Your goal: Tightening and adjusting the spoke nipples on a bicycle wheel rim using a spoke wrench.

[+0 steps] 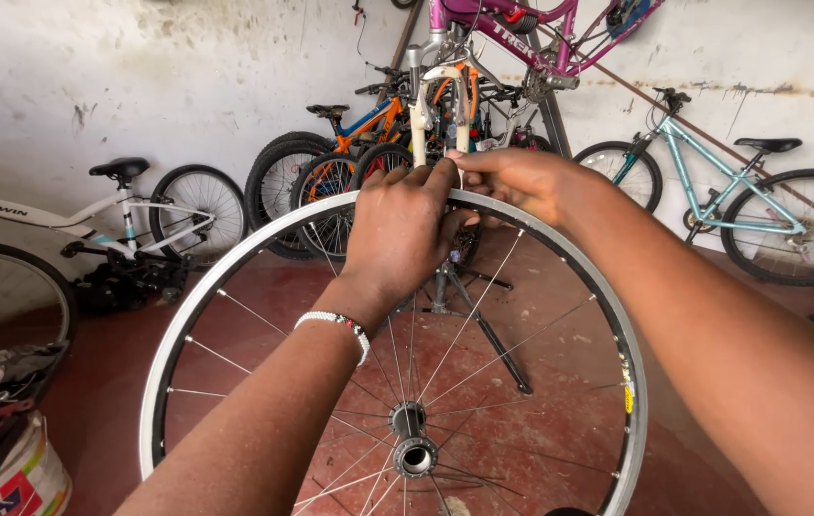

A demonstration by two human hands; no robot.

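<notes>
A bare bicycle wheel stands upright near the middle of the view, with no tyre on it, its silver rim forming a big hoop around thin spokes and a hub low down near the camera. Both hands meet at the top of the rim. The left hand, with a beaded bracelet on the wrist, is closed over the rim's top edge, fingers curled down onto it. The right hand comes in from the right and pinches the rim just beside the left one, fingertips pressed together on something too small to make out.

The wheel looks light and stiff; the metal rim is the firm place to take hold, while the spokes seem thin and better left alone. The smooth rim could slip in a loose grip.

Just behind the hands a pink bicycle hangs on a repair stand over the red floor. Farther off, more bicycles lean on the white wall: a white one at left, an orange one in the middle, a light blue one at right. A paint bucket with tools sits near left.
</notes>
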